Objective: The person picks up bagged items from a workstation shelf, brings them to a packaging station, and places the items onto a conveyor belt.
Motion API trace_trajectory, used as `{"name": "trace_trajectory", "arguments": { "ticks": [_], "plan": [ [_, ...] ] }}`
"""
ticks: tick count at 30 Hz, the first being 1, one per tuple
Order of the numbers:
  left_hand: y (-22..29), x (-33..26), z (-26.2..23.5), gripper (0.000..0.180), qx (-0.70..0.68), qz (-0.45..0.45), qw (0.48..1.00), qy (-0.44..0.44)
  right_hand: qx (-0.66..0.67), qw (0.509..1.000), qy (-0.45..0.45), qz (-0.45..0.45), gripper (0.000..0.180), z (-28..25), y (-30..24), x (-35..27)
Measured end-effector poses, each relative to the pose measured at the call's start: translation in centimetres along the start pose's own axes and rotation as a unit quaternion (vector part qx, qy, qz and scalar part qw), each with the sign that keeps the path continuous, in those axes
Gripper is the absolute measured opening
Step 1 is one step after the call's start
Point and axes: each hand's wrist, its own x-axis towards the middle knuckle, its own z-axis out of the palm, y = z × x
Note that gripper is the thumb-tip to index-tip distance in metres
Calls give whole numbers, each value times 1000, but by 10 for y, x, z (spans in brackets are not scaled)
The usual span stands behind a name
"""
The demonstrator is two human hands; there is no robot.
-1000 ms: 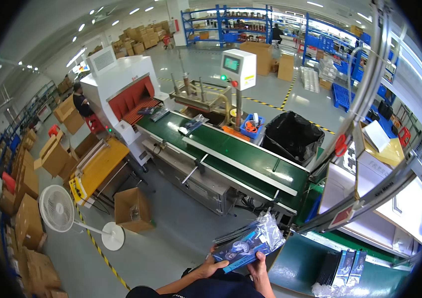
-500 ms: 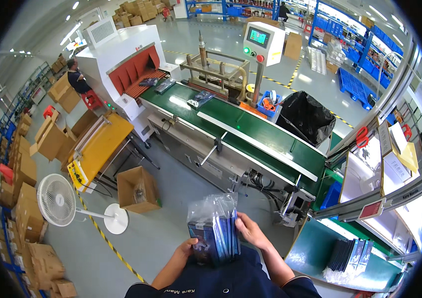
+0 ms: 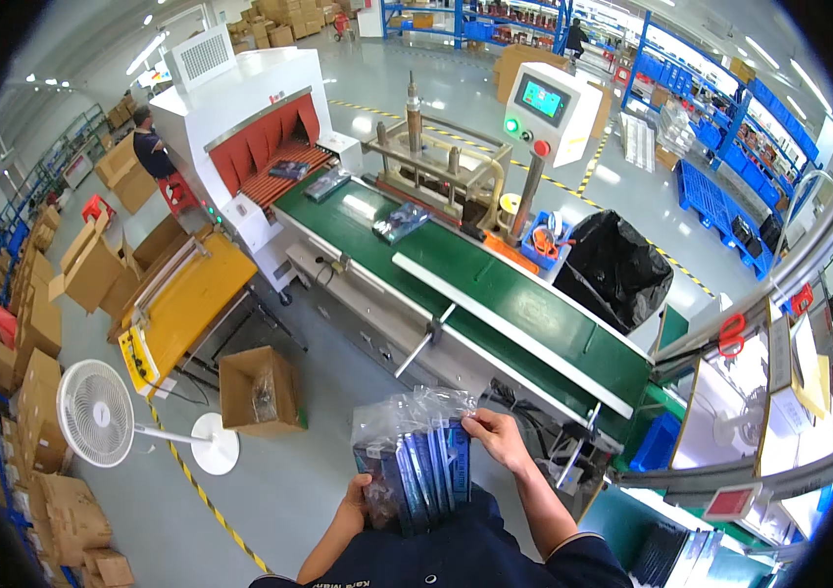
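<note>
In front of my body I hold a stack of flat dark-blue packages (image 3: 419, 475) in clear plastic bags, their loose ends crumpled at the top. My left hand (image 3: 354, 498) grips the stack's left side, its thumb on the front and its other fingers hidden. At the upper right corner, my right hand (image 3: 497, 437) pinches the clear plastic of the rightmost bag. The packages stand side by side, slightly fanned. Beyond them, several similar bagged packages (image 3: 401, 222) lie on the green conveyor belt (image 3: 505, 304).
A white machine with red curtain flaps (image 3: 265, 142) stands at the belt's far left end. Nearby are a control box (image 3: 552, 113), a black-lined bin (image 3: 612, 269), an open carton (image 3: 262, 392), a white fan (image 3: 95, 414) and a yellow table (image 3: 191, 309). More packages (image 3: 676, 559) rest at lower right.
My right hand has moved up along the stack's right side to the bag's corner. The packages are spread wider, and the whole view has shifted a little.
</note>
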Motion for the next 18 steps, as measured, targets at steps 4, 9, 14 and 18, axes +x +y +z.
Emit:
{"name": "trace_trajectory", "arguments": {
  "ticks": [4, 9, 14, 18],
  "plan": [
    [33, 43, 6, 53, -93, 37, 994, 38, 117, 981, 154, -31, 18, -43, -4, 63],
    [96, 73, 89, 50, -70, 98, 985, 122, 104, 911, 392, -74, 28, -147, 11, 177],
    [128, 125, 93, 51, -63, 73, 988, 122, 70, 877, 476, -3, 23, -201, 132, 298],
    [134, 151, 86, 52, -69, 66, 986, 134, -73, 849, 514, 96, 32, -184, 183, 356]
  ]
}}
